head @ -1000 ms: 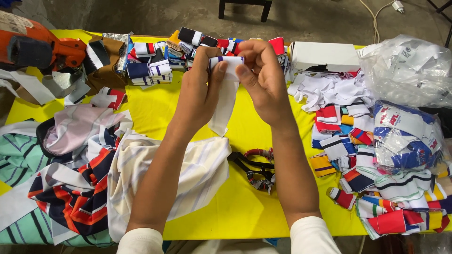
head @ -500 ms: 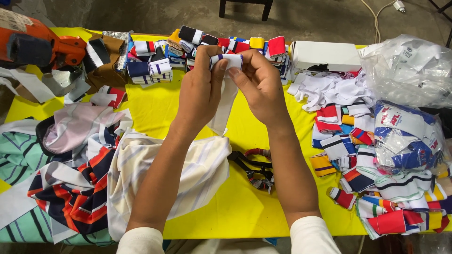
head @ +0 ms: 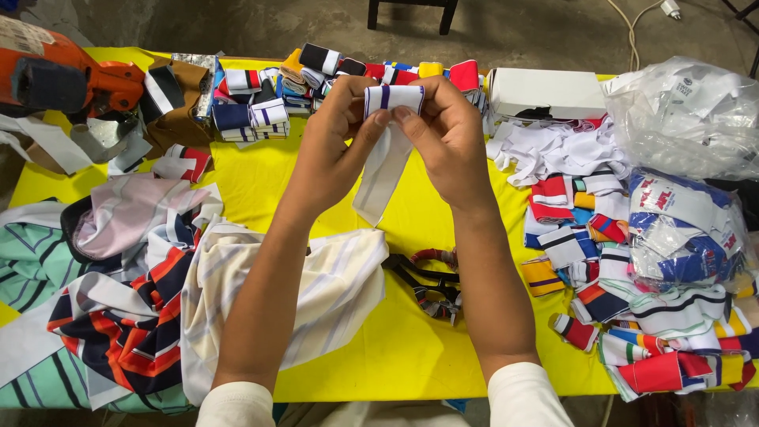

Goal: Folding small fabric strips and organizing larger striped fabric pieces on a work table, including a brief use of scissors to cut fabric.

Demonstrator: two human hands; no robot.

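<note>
Both hands are raised over the yellow table (head: 403, 348), pinching one white knit band with dark stripes (head: 385, 150). My left hand (head: 336, 138) grips its left side and my right hand (head: 447, 134) its right side. The band's top is rolled into a small fold between my fingertips, and its loose end hangs down toward the table. Under my forearms lies a cream striped cloth piece (head: 332, 292).
Rolled striped bands (head: 261, 111) are piled at the table's back, and more lie loose at the right (head: 632, 316). A white box (head: 545, 91), clear plastic bags (head: 688, 111), scissors with a red-wrapped handle (head: 427, 277), striped fabric pieces (head: 111, 316) and an orange machine (head: 55, 79) surround me.
My hands have rolled the band's top edge further over and come a little closer together. The hanging end has shortened slightly.
</note>
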